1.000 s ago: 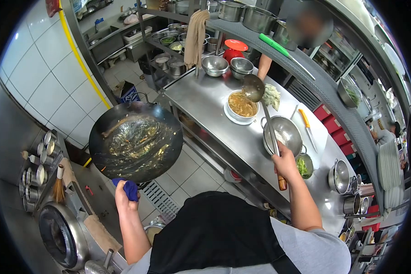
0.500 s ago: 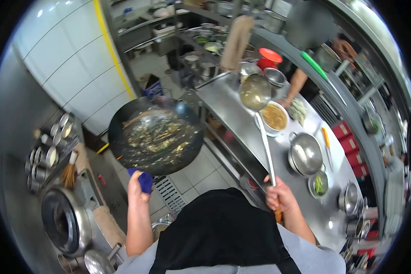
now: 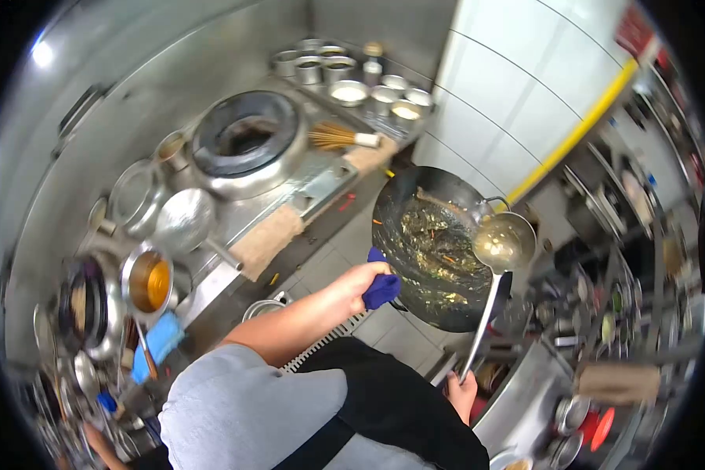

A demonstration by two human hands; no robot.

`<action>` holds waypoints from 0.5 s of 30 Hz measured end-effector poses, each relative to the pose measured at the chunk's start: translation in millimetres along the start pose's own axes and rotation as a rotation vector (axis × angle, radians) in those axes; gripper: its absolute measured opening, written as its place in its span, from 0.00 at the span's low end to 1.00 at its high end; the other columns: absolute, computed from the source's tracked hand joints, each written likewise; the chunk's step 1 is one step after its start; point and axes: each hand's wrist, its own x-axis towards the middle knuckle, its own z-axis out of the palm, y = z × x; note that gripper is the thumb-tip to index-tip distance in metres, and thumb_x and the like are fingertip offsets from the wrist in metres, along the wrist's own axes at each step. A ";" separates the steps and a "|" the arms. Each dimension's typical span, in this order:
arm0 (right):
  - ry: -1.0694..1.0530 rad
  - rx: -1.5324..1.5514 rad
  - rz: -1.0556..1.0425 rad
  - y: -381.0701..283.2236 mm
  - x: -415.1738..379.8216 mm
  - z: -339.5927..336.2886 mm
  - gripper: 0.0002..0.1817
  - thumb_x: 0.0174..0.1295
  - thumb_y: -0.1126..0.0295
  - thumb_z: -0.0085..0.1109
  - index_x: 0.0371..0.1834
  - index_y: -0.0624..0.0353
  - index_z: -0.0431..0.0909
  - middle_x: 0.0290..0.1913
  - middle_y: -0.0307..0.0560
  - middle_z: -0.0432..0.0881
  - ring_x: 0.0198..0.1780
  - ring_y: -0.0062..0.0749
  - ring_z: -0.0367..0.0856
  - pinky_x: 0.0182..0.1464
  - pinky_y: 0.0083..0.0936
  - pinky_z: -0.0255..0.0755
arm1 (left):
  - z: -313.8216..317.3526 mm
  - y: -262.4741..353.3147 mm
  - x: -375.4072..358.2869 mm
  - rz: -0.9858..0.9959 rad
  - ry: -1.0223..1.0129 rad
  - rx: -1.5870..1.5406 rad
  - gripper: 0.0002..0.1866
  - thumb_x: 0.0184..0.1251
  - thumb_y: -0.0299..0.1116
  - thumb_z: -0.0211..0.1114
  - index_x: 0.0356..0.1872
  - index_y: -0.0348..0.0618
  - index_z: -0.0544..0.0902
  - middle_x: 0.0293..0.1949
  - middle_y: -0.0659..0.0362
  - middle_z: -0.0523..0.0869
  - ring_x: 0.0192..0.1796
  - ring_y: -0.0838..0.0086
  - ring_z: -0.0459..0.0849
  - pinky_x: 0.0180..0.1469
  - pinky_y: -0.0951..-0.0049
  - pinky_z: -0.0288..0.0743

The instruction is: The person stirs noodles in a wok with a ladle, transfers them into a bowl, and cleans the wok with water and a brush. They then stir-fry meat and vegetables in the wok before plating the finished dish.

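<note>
A large dark wok (image 3: 446, 305) with bits of food stuck to its inside hangs over the floor. My left hand (image 3: 368, 283) is closed round its handle through a folded purple cloth (image 3: 381, 291). In my right hand (image 3: 462, 393) is a long-handled ladle, its fingers wrapped round the lower handle. The ladle's bowl (image 3: 505, 241) is over the wok's right rim and holds a little cloudy liquid with pale bits.
At the upper left is a stove ring (image 3: 247, 135), with a bamboo brush (image 3: 337, 135), metal cups (image 3: 348, 93) and a strainer (image 3: 186, 220) nearby. A pot of orange liquid (image 3: 150, 282) stands lower left. Another person's arm (image 3: 102, 446) shows bottom left. A steel counter (image 3: 517, 407) is lower right.
The view has swung left from the counter towards the stove. The wok, still in my left hand, has turned with me, and the ladle has moved from above the counter to the wok's rim.
</note>
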 end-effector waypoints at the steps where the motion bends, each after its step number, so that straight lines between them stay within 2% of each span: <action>1: -0.061 0.030 0.008 -10.6 15.5 0.8 0.11 0.63 0.73 0.58 0.27 0.57 0.66 0.15 0.33 0.65 0.13 0.17 0.63 0.16 0.19 0.57 | -8.9 6.7 -1.7 0.055 -0.008 -0.068 0.03 0.56 0.30 0.58 0.28 0.42 0.78 0.25 0.58 0.83 0.26 0.70 0.84 0.30 0.71 0.81; 2: -0.141 0.052 -0.018 -11.8 34.0 -4.1 0.10 0.64 0.73 0.57 0.28 0.56 0.65 0.14 0.35 0.66 0.10 0.20 0.63 0.13 0.19 0.56 | -19.6 12.1 -5.5 0.101 -0.014 -0.131 0.04 0.56 0.30 0.58 0.29 0.42 0.78 0.25 0.58 0.83 0.26 0.70 0.84 0.31 0.70 0.81; 8: -0.437 -0.062 -0.046 -101.6 124.3 26.1 0.09 0.65 0.75 0.54 0.29 0.58 0.65 0.13 0.37 0.65 0.09 0.21 0.62 0.11 0.20 0.57 | -57.8 64.0 -21.1 0.388 0.179 -0.416 0.06 0.56 0.33 0.56 0.26 0.43 0.79 0.24 0.58 0.84 0.24 0.71 0.83 0.22 0.75 0.76; 10: -0.494 -0.128 -0.051 -125.7 153.2 49.6 0.08 0.64 0.75 0.54 0.29 0.58 0.65 0.13 0.37 0.65 0.09 0.21 0.62 0.11 0.20 0.57 | -82.0 89.7 -12.2 0.512 0.108 -0.488 0.07 0.56 0.33 0.56 0.26 0.43 0.79 0.25 0.58 0.84 0.25 0.71 0.84 0.23 0.76 0.77; 15: -0.649 -0.153 -0.025 -158.5 227.7 112.9 0.08 0.64 0.77 0.54 0.29 0.58 0.65 0.13 0.37 0.65 0.09 0.21 0.63 0.11 0.20 0.57 | -142.2 179.0 38.6 0.722 0.258 -0.700 0.08 0.59 0.34 0.54 0.29 0.42 0.78 0.28 0.58 0.85 0.27 0.70 0.85 0.26 0.74 0.80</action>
